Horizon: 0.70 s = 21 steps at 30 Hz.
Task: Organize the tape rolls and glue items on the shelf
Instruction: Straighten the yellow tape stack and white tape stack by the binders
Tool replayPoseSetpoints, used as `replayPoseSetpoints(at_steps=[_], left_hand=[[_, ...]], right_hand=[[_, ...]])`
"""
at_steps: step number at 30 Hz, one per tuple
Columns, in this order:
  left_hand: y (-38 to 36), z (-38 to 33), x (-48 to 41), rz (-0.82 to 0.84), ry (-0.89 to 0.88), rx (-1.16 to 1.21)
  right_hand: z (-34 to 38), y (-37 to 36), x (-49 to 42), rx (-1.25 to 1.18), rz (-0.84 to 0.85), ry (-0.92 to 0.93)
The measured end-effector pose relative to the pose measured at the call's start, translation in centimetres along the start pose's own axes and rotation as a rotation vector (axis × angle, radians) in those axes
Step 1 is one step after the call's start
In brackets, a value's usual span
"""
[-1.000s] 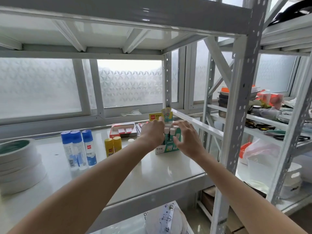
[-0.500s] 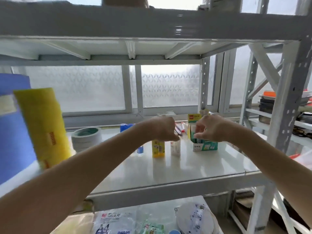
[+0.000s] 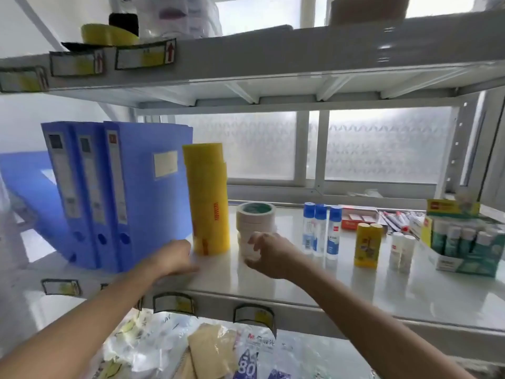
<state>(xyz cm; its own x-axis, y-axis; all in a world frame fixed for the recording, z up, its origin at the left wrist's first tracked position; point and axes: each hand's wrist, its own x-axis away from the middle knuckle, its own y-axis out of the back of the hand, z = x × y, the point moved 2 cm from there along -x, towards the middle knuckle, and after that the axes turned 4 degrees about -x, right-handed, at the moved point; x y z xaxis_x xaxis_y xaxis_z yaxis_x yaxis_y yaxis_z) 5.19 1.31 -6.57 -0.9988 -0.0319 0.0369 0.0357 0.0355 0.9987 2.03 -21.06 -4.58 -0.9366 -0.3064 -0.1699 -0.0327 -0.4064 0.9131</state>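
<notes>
- head view: the right hand [image 3: 269,254] sits just left of centre, fingers and thumb curled round the lowest rolls of the white tape stack [image 3: 255,218], gripping them from the front
- the left hand [image 3: 173,257] lies low on the shelf [image 3: 300,280] left of that, fingers stretched loosely toward the base of the yellow tape stack [image 3: 209,198]; it holds nothing, and motion blur softens its outline
- the white tape stack stands upright at mid-frame, a green-lined core showing at its top, just right of the taller yellow tape stack
- the yellow tape stack stands upright beside three blue binders [image 3: 136,192], which lean at the left of the frame
- right of the white stack stand three glue bottles [image 3: 318,231] with blue caps, close together and upright
- further right are two yellow glue sticks [image 3: 366,246] touching each other, then two small white glue sticks [image 3: 401,251]
- a green box of glue sticks [image 3: 470,242] stands open at the right edge, white caps showing in rows
- behind the bottles, against the window, lie a red box [image 3: 355,218] and some pens [image 3: 396,218]
- a yellow tape roll [image 3: 106,34] rests on the upper shelf [image 3: 273,50] at upper left
- plastic bags [image 3: 191,346] fill the bottom of the frame under the shelf
</notes>
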Motion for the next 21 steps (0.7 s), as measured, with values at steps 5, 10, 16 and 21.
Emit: replayPoseSetpoints(at_steps=[5,10,16,21], left_hand=[[-1.6,1.1,-4.1,-0.158,0.068,0.492],[-1.9,-0.4,-6.9,-0.237,-0.057,0.912],[-3.4,0.3,-8.2,-0.216,-0.141,1.209],[-4.2,0.6,-9.0,-0.228,-0.165,1.119]], right_hand=[[4.3,-6.3,-4.5,-0.180,-0.053,-0.007],[4.4,-8.6,-8.5,-0.342,-0.173,-0.123],[4.7,-9.7,-10.4,-0.653,-0.274,-0.207],[3.8,-10.3,-10.9,-0.668,-0.287,-0.184]])
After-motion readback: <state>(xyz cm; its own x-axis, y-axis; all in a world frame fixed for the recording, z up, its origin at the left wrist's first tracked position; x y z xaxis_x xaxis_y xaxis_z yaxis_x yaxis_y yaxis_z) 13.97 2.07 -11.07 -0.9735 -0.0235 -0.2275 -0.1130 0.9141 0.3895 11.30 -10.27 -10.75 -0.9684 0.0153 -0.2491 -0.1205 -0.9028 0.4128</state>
